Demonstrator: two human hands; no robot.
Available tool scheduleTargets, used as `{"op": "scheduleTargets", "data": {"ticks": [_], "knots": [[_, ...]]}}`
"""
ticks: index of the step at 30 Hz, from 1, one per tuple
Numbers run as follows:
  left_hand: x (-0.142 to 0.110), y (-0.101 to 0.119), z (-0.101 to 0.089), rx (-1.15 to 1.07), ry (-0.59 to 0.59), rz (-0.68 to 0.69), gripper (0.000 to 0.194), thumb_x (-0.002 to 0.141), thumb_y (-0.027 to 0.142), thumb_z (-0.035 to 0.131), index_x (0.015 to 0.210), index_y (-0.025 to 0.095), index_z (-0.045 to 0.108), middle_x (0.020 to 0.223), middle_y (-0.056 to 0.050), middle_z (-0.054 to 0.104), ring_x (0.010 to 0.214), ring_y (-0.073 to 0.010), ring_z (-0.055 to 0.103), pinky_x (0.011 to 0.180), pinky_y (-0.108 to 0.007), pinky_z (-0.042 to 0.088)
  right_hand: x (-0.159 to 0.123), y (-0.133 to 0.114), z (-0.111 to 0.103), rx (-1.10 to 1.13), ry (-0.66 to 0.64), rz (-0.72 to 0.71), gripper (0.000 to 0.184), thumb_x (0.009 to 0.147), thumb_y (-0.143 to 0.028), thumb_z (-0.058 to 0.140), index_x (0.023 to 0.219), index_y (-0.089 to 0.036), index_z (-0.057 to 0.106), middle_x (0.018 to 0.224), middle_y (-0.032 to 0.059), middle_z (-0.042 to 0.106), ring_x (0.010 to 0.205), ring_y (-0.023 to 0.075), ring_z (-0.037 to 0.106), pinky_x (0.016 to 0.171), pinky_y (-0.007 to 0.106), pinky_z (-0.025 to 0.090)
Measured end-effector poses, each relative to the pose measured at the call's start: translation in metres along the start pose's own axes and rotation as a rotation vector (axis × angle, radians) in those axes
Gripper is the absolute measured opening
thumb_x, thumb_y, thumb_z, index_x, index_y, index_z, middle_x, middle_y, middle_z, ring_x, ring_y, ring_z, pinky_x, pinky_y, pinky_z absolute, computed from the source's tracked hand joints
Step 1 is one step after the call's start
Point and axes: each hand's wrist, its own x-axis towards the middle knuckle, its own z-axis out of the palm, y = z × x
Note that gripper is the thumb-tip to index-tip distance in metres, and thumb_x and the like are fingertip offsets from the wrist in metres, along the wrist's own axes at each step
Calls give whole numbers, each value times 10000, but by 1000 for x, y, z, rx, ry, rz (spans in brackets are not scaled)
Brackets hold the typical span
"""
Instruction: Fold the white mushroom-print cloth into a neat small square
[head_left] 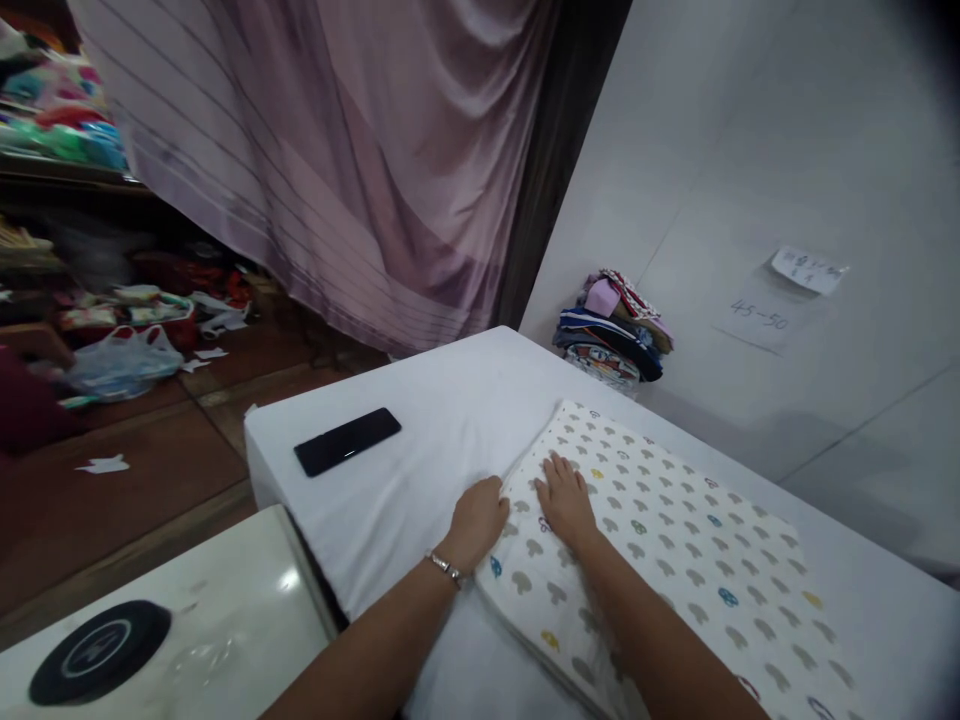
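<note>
A white cloth printed with grey mushroom shapes and a few coloured ones (pixel 675 540) lies folded in layers on the white-covered table (pixel 450 420). My left hand (pixel 478 520), with a bracelet at the wrist, is closed on the cloth's left edge. Flat on top of the cloth, my right hand (pixel 566 497) rests with its fingers spread. The cloth's near end runs out of the picture below, partly behind my right forearm. Left of my hands, a black phone (pixel 349 441) lies on the table.
Folded clothes (pixel 611 330) are stacked at the table's far side by the wall. A pinkish curtain (pixel 360 150) hangs behind. At lower left stands a white surface with a round black disc (pixel 101 652). A plastic bag (pixel 124 362) sits on the floor.
</note>
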Motion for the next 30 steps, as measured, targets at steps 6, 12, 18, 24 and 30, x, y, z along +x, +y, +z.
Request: {"op": "scheduleTargets", "data": {"ticks": [6,12,18,24,30], "knots": [[3,0,-3,62,-20,69,223,870,292,406,998,203,566,1030,-70,604,945,-194,566,809,-291,395,-3,1,1,-22,-19,-3,526,934,-382,254,1383,-132,366,1480,78,268,1362,231,200,1086,420,159],[42,12,-15,6,-92,69,247,844,365,453,866,186,622,976,-77,612,922,-218,578,788,-312,411,-2,1,-1,-8,-1,0,510,931,-375,271,1368,-143,393,1471,85,289,1356,231,216,1077,432,181],[50,12,8,-52,41,153,152,828,250,478,907,196,597,976,-54,609,917,-179,562,783,-276,397,-2,11,6,135,58,-17,492,901,-382,353,1320,-146,459,1431,92,368,1331,225,277,1076,423,205],[43,8,10,-30,85,254,128,839,252,478,908,206,575,962,-42,582,904,-175,547,779,-275,387,8,28,6,550,164,55,386,826,-390,441,1065,-165,645,1237,86,579,1166,216,488,1014,375,336],[42,10,3,22,1,287,138,853,291,466,883,216,578,984,-44,578,928,-182,542,799,-286,388,43,20,-25,702,-13,284,268,800,-377,465,803,-170,635,718,25,670,638,151,599,587,255,475]]}}
